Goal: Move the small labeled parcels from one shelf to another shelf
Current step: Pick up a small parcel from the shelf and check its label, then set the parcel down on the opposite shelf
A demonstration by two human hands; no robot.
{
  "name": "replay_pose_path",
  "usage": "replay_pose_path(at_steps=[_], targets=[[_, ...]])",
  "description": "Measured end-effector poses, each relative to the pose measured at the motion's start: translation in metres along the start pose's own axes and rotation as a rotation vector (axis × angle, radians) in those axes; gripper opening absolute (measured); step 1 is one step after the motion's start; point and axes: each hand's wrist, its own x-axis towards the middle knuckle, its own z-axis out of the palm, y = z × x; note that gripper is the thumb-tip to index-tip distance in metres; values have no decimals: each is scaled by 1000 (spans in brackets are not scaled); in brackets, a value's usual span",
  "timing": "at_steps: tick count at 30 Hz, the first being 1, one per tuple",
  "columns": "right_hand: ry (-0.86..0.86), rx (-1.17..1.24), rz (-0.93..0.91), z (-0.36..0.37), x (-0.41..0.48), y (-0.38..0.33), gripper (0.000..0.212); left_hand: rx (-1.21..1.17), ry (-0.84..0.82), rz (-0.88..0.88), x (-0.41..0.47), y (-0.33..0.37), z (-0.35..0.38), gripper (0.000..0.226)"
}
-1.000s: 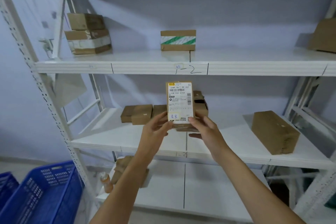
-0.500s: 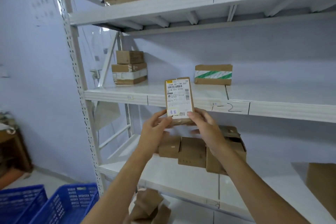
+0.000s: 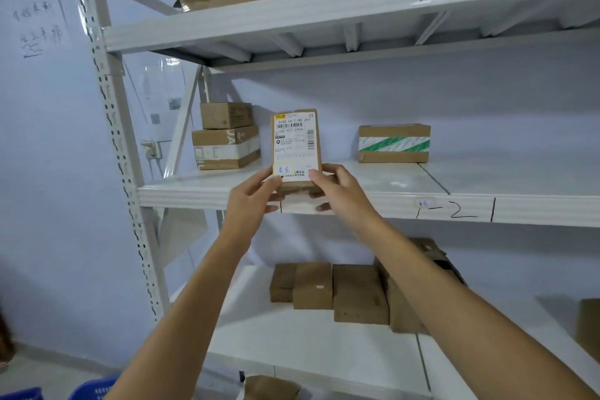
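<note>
Both hands, left hand (image 3: 251, 193) and right hand (image 3: 337, 187), grip one labeled parcel (image 3: 296, 148) upright above the middle shelf (image 3: 373, 204); three boxes there; four below

Labeled brown parcel (image 3: 296, 146) — upright, fingers-held

middle shelf (image 3: 373, 204): stacked boxes (image 3: 225, 136) left | green-striped box (image 3: 394, 143) right

One head-worn camera faced the white shelving (image 3: 357, 204) from close, angled slightly upward; the middle shelf crossed mid-frame, both forearms reaching in from the lower edge.
</note>
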Motion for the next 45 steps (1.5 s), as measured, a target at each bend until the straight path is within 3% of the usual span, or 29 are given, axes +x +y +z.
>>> replay_pose_path(at_steps=[12,16,19,27,34,39,42,45], targets=[[158,-247,7,113,81,-9,50,28,-131,16,110,-24,-94,34],[148,-257,95,133,95,-4,58,252,-128,144,133,-37,-108,36],[122,-326,143,142,104,-8,58,329,-129,137,144,-49,-115,46],[149,-285,242,139,128,-10,34,469,-204,110,169,-62,-114,52],[182,-310,241,137,131,-5,65,766,-168,274,155,-69,-107,46],[286,-148,167,130,122,-2,38,700,-133,207,157,-72,-112,56],[381,-10,89,128,112,3,25,478,-35,196,143,-67,-116,51],[423,47,42,122,97,5,39,281,62,277,120,-59,-116,35]])
